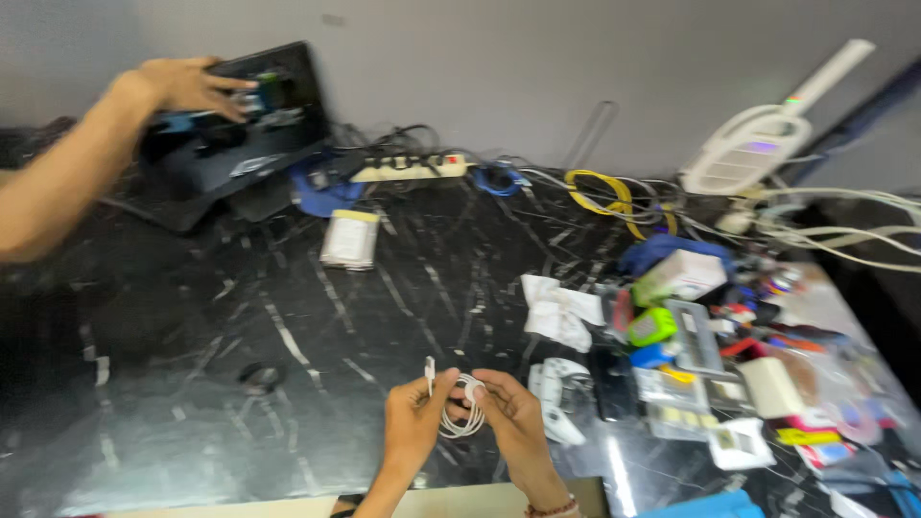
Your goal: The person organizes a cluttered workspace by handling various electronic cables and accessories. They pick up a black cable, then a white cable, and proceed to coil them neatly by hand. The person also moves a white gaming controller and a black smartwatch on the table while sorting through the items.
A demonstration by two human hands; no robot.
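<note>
- Holding a small coil of white cable (467, 411) low over the near edge of the black marble table (288, 317); both hands pinch it, so the loops stay bunched instead of springing open.
- Left hand (414, 422): fingers closed on the free end, connector tip sticking straight up above the thumb. Likely kept out of the coil so it doesn't get buried.
- Right hand (513, 412): fingertips closed on the coil's far side, thumb across the loops. Beaded bracelet on that wrist.
- Just right of the hands: white plastic parts (556, 398) flat on the table, within easy reach but not touched.
- Further right: dense pile of small gear – green gadget (652, 326), white boxes, a clear tray, coloured packets. Pushed to the table's right side, which leaves open slab in front of the hands. Blur hides the details.
- Mid-table: crumpled white paper (556, 312) beside that pile; a white pouch with a yellow top edge (349, 238) lying alone, well apart from everything.
- Back edge: power strip (408, 169) along the wall, with black, blue and yellow cables (604, 197) tangled around it, so leads run straight off the rear.
- Far right: white handheld device (767, 134) leaning up against the wall, white cords trailing off right.
- Far left: another person's hand (182, 84), arm reaching in from the left, fingers spread on the top edge of a dark open case (240, 125). Cannot tell if it grips or just rests.
</note>
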